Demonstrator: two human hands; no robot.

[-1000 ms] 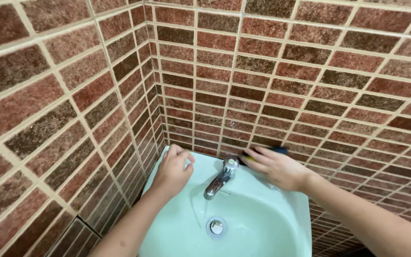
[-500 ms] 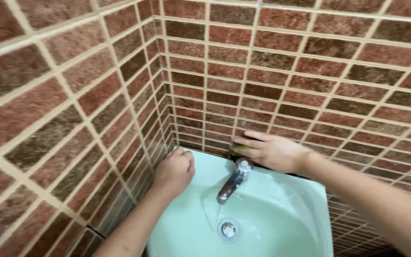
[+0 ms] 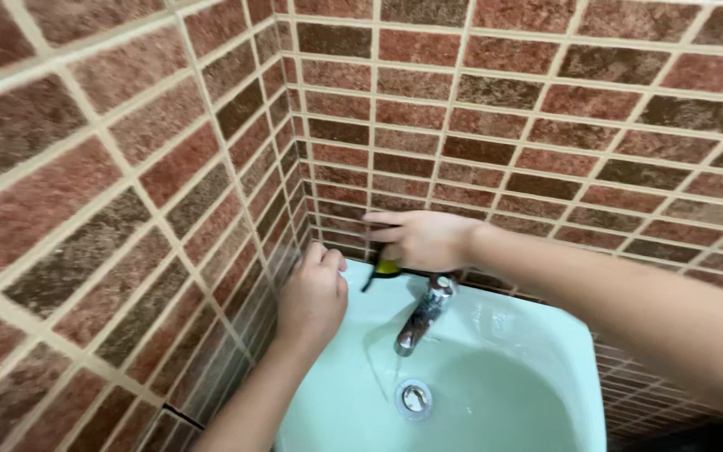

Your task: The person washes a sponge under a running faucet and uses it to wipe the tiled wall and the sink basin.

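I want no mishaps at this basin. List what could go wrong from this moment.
1. The right hand holds a small dark and yellow thing over the back rim of the pale green basin; if it slips, it may drop toward the open drain.
2. The left hand sits tight against the tiled wall; knuckles could scrape.
3. The right forearm passes just above the tap and might bump it.

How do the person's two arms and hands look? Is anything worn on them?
Both forearms are bare as far as the picture shows: no sleeves, no gloves. The left hand and the right hand show no ring, watch or bracelet on the sides in view. No markings are seen.
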